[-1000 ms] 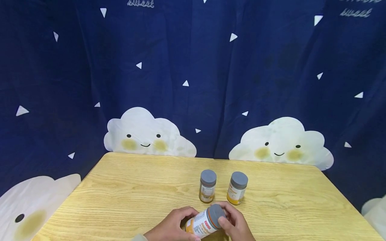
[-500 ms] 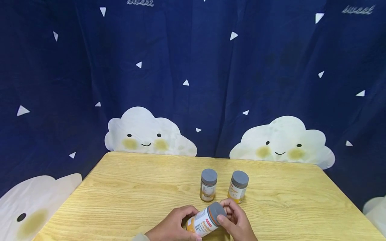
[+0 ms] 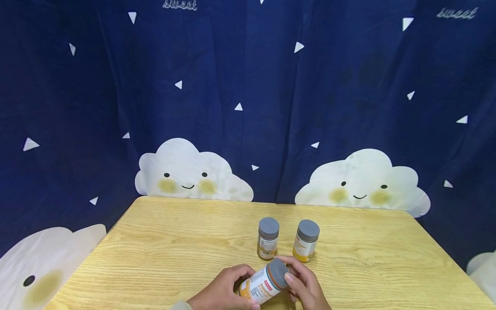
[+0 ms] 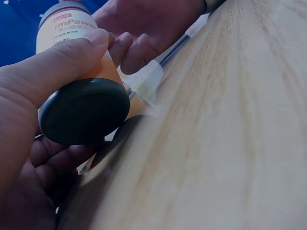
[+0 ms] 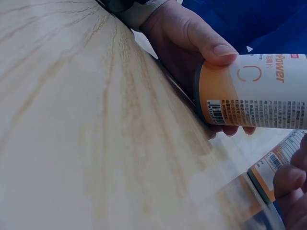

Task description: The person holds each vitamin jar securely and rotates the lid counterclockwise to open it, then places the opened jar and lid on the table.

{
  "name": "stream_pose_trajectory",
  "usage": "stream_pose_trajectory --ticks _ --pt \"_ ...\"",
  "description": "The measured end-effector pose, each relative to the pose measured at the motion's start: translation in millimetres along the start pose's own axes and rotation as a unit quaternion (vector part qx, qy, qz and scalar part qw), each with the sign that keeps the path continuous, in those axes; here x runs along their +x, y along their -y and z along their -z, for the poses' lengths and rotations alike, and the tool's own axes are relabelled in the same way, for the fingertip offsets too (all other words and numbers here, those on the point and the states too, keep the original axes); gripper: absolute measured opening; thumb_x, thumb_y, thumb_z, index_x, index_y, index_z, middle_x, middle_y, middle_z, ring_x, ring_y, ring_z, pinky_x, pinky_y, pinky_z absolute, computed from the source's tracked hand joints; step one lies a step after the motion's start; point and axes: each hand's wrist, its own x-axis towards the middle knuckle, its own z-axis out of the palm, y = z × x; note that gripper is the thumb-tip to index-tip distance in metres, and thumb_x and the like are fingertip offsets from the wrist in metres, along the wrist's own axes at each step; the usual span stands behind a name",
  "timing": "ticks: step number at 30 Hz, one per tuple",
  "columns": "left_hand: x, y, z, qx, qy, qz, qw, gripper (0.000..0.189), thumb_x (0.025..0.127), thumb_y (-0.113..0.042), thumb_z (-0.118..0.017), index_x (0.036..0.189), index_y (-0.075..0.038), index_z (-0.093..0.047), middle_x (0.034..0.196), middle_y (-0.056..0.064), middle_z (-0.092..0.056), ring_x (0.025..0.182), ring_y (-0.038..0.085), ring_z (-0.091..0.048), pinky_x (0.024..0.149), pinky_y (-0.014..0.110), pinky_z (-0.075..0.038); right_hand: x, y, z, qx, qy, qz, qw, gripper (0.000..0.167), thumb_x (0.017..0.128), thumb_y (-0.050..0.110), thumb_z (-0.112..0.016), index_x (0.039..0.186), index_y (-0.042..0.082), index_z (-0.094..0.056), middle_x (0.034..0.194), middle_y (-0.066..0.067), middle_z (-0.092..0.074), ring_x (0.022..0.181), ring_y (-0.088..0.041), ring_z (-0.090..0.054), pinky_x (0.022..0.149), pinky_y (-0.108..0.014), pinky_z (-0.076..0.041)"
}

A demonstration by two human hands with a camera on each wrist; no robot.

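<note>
One orange-and-white bottle [image 3: 258,287] tilts above the wooden tabletop [image 3: 174,241] at the bottom of my head view, clamped in the left hand [image 3: 221,289] while the right hand [image 3: 307,287] pinches its gray lid [image 3: 279,271], which is on. Just beyond, two more gray-lidded containers, the left jar [image 3: 267,246] and the right jar [image 3: 305,247], stand upright, near each other but apart, before a navy curtain [image 3: 240,69] printed with smiling clouds.

On my left wrist feed, the left thumb [image 4: 72,55] lies across the label and the bottle's dark base [image 4: 84,112] faces me; beyond it, fingers of the right hand curl beside the bottle.

From my right wrist feed, the left hand grips the orange end, above a barcode [image 5: 216,111]. Right-hand fingers show at the edge, beside part of one of the jars; I cannot tell which.
</note>
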Motion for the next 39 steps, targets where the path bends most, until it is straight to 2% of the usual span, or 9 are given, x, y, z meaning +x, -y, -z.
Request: stream_pose_trajectory --ticks 5,9,12,19,24,28,32,35,39 --pt "-0.3 0.7 -0.2 -0.009 0.001 0.001 1.0 0.043 0.077 -0.023 -0.082 0.113 -0.017 -0.061 0.101 -0.011 -0.063 0.09 0.002 -0.058 0.078 0.022 -0.049 1.8 -2.5 -1.6 0.018 -0.001 0.03 0.9994 0.032 0.099 0.004 -0.041 0.128 -0.009 -0.043 0.08 -0.001 -0.058 0.051 -0.015 -0.039 0.04 -0.027 -0.037" --pt "-1.1 0.5 0.2 -0.022 0.002 0.007 0.9997 0.042 0.078 -0.024 -0.082 0.114 -0.017 -0.061 0.102 -0.01 -0.063 0.09 0.003 -0.059 0.078 0.022 -0.05 3.0 -4.8 -2.5 0.027 -0.003 0.047 0.9985 0.028 0.094 -0.001 -0.049 0.12 -0.009 -0.042 0.09 -0.004 -0.065 0.069 -0.006 -0.056 0.057 -0.023 -0.05" --pt "-1.2 0.2 0.4 -0.027 0.004 0.014 0.9995 0.042 0.078 -0.025 -0.082 0.114 -0.018 -0.06 0.102 -0.01 -0.064 0.09 0.004 -0.059 0.079 0.023 -0.05 3.3 -4.9 -3.0 0.028 -0.006 0.043 0.9987 0.028 0.094 -0.001 -0.05 0.119 -0.008 -0.042 0.093 -0.006 -0.066 0.079 -0.011 -0.062 0.07 -0.028 -0.053" --pt "-1.2 1.2 1.5 -0.015 0.007 0.02 0.9997 0.043 0.079 -0.027 -0.081 0.115 -0.018 -0.06 0.102 -0.011 -0.063 0.091 0.003 -0.058 0.079 0.022 -0.049 3.7 -5.8 -0.6 0.021 0.013 0.061 0.9978 0.035 0.095 -0.005 -0.045 0.13 -0.009 -0.042 0.089 -0.003 -0.064 0.051 -0.01 -0.041 0.036 -0.033 -0.034" --pt "-1.0 1.0 1.2 -0.015 0.009 0.024 0.9996 0.042 0.079 -0.027 -0.081 0.115 -0.018 -0.06 0.102 -0.011 -0.063 0.09 0.003 -0.059 0.078 0.023 -0.049 1.8 0.8 -0.8 0.009 0.011 0.015 0.9998 0.04 0.098 0.001 -0.041 0.137 -0.007 -0.042 0.087 -0.005 -0.063 0.054 -0.032 -0.037 0.04 -0.037 -0.038" --pt "-0.7 0.2 1.3 -0.017 0.009 0.023 0.9995 0.042 0.079 -0.027 -0.081 0.115 -0.018 -0.06 0.102 -0.011 -0.063 0.09 0.004 -0.058 0.078 0.023 -0.049 1.5 0.9 -1.4 0.008 0.002 0.003 1.0 0.04 0.099 0.003 -0.041 0.138 -0.005 -0.041 0.083 -0.005 -0.062 0.054 -0.033 -0.036 0.041 -0.037 -0.037" --pt "-0.5 0.1 0.9 -0.016 0.008 0.022 0.9996 0.042 0.079 -0.027 -0.081 0.115 -0.018 -0.061 0.102 -0.011 -0.063 0.09 0.004 -0.058 0.078 0.022 -0.049 2.6 -3.5 -1.8 0.021 -0.007 0.036 0.9991 0.038 0.096 0.0 -0.044 0.133 -0.008 -0.038 0.08 -0.002 -0.059 0.051 -0.017 -0.039 0.04 -0.035 -0.036" --pt "-0.5 0.7 0.4 -0.013 0.006 0.016 0.9998 0.042 0.078 -0.027 -0.081 0.114 -0.018 -0.061 0.101 -0.011 -0.063 0.09 0.003 -0.058 0.079 0.022 -0.049 2.8 -4.7 -2.9 0.004 -0.029 0.058 0.9979 0.035 0.092 -0.003 -0.048 0.126 -0.009 -0.04 0.084 -0.003 -0.056 0.064 -0.008 -0.049 0.05 -0.03 -0.045" --pt "-0.4 1.5 0.1 -0.007 0.004 0.01 0.9999 0.042 0.078 -0.027 -0.081 0.114 -0.017 -0.061 0.102 -0.011 -0.063 0.09 0.002 -0.058 0.079 0.022 -0.049 2.2 -0.4 -5.8 -0.023 -0.074 0.041 0.9961 0.028 0.09 -0.003 -0.054 0.117 -0.006 -0.047 0.09 -0.01 -0.055 0.077 -0.012 -0.055 0.067 -0.029 -0.052"
